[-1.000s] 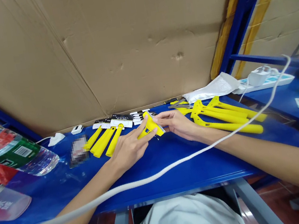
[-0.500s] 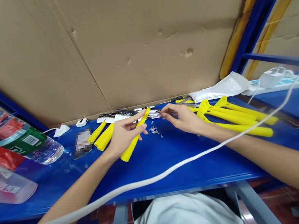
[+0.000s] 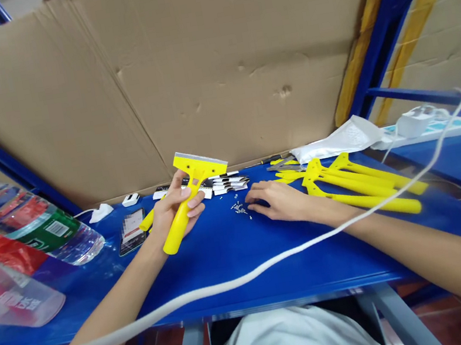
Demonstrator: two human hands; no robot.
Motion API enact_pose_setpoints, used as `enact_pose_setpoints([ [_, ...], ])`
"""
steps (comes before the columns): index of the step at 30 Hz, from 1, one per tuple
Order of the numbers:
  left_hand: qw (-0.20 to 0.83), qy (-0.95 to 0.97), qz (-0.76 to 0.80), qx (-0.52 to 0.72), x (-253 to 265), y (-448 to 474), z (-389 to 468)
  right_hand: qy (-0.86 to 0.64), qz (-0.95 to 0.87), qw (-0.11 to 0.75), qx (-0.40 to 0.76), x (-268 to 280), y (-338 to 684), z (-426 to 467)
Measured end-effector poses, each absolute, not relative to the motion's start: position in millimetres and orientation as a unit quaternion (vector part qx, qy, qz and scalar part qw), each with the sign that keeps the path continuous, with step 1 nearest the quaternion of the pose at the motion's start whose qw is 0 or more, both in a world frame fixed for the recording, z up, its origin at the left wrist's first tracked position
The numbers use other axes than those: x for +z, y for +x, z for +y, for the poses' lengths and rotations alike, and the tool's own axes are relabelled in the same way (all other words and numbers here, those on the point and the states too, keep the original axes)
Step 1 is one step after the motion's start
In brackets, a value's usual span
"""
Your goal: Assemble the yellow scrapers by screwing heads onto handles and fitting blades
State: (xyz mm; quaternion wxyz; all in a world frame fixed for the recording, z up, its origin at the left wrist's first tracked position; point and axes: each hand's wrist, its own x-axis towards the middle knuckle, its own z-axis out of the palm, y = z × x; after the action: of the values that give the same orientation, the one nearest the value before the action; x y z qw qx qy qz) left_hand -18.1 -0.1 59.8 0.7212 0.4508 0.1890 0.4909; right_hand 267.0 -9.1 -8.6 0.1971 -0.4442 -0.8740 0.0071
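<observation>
My left hand (image 3: 170, 210) is closed around the handle of a yellow scraper (image 3: 177, 224), raised over the blue table. The wide flat head points up and away, with a grey strip along its far edge and two dark holes. On the table, my right hand (image 3: 278, 198) rests beside a small pile of screws (image 3: 239, 209), its fingers loosely bent and the thumb apart from them. Nothing shows between those fingers. Several yellow scraper handles (image 3: 361, 180) lie right of and behind this hand. Another yellow piece (image 3: 146, 221) is partly hidden behind my left hand.
Small black-and-white packets (image 3: 229, 183) lie at the back, near a white plastic bag (image 3: 332, 141). A phone (image 3: 132, 231), a large water bottle (image 3: 47, 220) and a plastic cup (image 3: 19, 290) are at left. A white cable (image 3: 249, 276) crosses the foreground. Cardboard (image 3: 238, 64) stands behind the table.
My left hand has shifted left and turned the scraper so its wide head faces me. My right hand has come down and slightly left, closer to the screws.
</observation>
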Motion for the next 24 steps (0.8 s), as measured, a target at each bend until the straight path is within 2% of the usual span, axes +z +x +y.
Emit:
enact_pose_setpoints([
  [12,0.726,0.451,0.196,0.481,52.7,-13.8,3.9,-0.388,-0.906,0.171,0.001,-11.4,266.6,-11.5],
  [24,0.752,0.425,0.226,0.450,35.0,-5.6,6.5,-0.354,-0.915,0.193,0.006,-11.0,267.0,-11.5],
])
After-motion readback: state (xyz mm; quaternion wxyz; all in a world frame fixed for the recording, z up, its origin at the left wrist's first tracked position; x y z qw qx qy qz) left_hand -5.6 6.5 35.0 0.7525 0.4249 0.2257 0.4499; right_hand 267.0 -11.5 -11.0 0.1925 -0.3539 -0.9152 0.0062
